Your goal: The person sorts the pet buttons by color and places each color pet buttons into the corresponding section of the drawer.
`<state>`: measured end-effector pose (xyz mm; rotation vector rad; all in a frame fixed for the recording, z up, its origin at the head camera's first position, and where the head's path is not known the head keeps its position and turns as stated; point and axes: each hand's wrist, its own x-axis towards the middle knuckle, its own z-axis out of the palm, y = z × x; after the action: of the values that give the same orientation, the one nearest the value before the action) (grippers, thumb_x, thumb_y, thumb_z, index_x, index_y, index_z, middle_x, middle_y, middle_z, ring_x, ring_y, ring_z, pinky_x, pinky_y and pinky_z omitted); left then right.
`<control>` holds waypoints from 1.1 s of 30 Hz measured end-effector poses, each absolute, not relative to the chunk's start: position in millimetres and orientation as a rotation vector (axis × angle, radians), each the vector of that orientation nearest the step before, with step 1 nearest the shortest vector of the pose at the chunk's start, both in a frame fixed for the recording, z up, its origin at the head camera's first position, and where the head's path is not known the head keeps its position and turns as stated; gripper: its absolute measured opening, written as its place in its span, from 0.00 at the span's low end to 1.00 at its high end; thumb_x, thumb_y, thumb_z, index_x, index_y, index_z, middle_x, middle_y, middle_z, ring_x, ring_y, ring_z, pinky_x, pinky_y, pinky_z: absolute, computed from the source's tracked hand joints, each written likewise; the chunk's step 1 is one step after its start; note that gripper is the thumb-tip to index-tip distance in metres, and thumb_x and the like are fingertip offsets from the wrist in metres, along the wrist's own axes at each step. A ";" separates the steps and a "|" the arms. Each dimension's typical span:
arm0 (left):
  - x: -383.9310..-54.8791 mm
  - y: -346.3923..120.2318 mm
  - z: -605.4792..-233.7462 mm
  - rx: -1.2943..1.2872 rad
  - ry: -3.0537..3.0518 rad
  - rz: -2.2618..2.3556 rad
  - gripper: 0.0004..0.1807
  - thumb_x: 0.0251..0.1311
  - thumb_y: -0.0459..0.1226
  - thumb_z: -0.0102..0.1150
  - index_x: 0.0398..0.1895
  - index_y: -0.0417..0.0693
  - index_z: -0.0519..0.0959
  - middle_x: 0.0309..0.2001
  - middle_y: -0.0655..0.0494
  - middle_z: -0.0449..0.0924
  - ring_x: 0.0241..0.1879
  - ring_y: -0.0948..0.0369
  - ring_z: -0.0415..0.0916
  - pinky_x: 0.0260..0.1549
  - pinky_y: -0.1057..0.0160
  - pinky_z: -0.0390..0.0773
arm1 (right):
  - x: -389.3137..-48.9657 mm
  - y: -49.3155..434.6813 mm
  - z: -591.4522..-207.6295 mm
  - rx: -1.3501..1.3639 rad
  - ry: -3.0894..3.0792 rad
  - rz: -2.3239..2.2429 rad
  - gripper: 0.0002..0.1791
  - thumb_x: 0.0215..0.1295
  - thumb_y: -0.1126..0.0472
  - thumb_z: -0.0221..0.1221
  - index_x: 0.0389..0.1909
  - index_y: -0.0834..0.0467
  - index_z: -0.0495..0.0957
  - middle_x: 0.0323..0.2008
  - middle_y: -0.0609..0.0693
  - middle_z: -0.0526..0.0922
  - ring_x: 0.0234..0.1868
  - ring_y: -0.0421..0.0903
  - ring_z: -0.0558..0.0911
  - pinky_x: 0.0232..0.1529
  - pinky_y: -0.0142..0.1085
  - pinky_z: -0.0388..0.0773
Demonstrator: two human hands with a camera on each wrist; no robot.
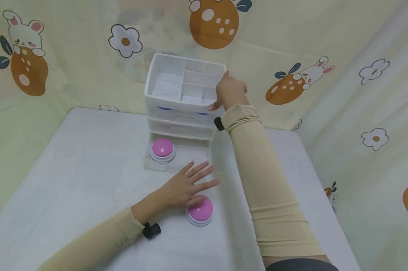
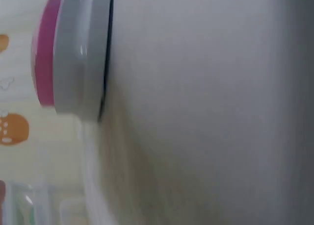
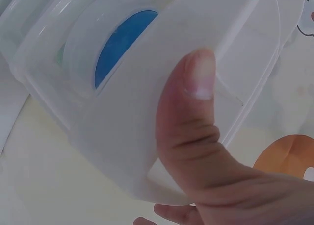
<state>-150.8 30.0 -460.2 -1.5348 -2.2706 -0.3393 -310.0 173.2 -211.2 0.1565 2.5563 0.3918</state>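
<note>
At the far side of the table (image 1: 88, 169), drawer unit (image 1: 178, 103): upright; an uneven pull on one corner could twist or tip it.
Lowest drawer (image 1: 193, 154): pulled out toward the left hand (image 1: 183, 188); a knock from those fingers could jar it.
Right hand: grips the unit's right upper corner (image 1: 232, 90); a slip there could let the unit jolt.
Left hand: fingers spread, holding nothing, thumb over the near pink button; contact unclear, an accidental press possible.
Near pink button (image 1: 202, 211): on the table, before the drawer; a sleeve could nudge it.
Drawer's pink button (image 1: 162, 147): inside, at left; a jolt could slide it.
</note>
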 end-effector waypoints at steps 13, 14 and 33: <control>-116.8 46.3 -446.3 -1.796 -2.668 -0.206 0.41 0.55 0.69 0.47 0.72 0.75 0.52 0.77 0.59 0.38 0.76 0.52 0.37 0.62 0.33 0.59 | -310.5 172.7 -207.5 0.138 2.563 0.397 0.72 0.52 0.31 0.58 0.67 0.70 0.17 0.61 0.62 0.71 0.52 0.50 0.71 0.61 0.46 0.71; -115.4 47.2 -445.9 -1.810 -2.692 -0.194 0.41 0.55 0.68 0.49 0.72 0.75 0.53 0.77 0.58 0.38 0.76 0.51 0.38 0.61 0.33 0.60 | -310.6 172.7 -207.6 0.140 2.562 0.399 0.72 0.52 0.31 0.58 0.67 0.70 0.17 0.61 0.62 0.71 0.52 0.50 0.71 0.61 0.46 0.71; -97.7 65.1 -420.5 -1.824 -2.900 0.063 0.29 0.54 0.42 0.67 0.58 0.80 0.73 0.68 0.61 0.64 0.68 0.54 0.62 0.40 0.55 0.83 | -309.0 174.2 -209.0 0.151 2.532 0.408 0.73 0.52 0.30 0.57 0.67 0.69 0.15 0.64 0.62 0.69 0.58 0.52 0.73 0.62 0.46 0.70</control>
<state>-97.7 65.1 -420.5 -1.8240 -2.9003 0.0629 -309.0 174.2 -209.0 0.1509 2.5318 0.4085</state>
